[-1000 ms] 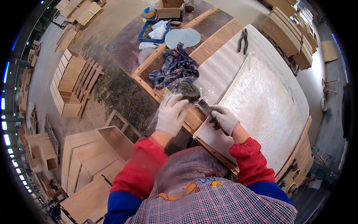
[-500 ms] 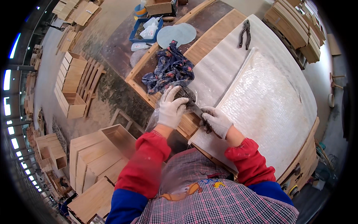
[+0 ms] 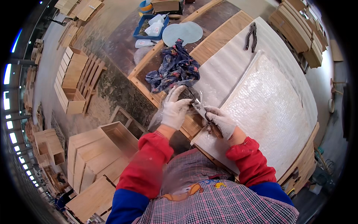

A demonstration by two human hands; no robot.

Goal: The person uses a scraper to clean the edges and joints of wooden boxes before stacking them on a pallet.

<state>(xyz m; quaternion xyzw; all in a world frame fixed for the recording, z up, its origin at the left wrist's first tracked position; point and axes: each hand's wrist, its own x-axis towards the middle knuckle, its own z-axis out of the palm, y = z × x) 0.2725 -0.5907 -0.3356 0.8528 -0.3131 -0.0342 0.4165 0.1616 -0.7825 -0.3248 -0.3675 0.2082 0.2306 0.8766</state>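
My left hand [image 3: 174, 112], in a white glove, grips a clear plastic bag [image 3: 156, 118] with a dark lump [image 3: 188, 93] in it, at the near edge of the workbench. A putty knife [image 3: 200, 109] is held in my right hand [image 3: 225, 123], also gloved. Its metal blade points left and away, with dark stuff on its tip beside the lump. The brown handle sticks out below my right fingers. Just beyond the bag lies a crumpled dark blue patterned cloth [image 3: 173, 67].
White foam sheeting [image 3: 220, 71] and a wrapped panel [image 3: 268, 108] cover the bench's right side. Pliers [image 3: 251, 36] lie at the far end. A blue tray [image 3: 143, 28] with white bottles and a pale round disc [image 3: 182, 33] are further left. Wooden drawer boxes [image 3: 97, 153] stand at lower left.
The putty knife's blade has turned and shows more of its bright face, its tip now raised with dark stuff on it. My right hand has shifted slightly; my left keeps hold of the bag.
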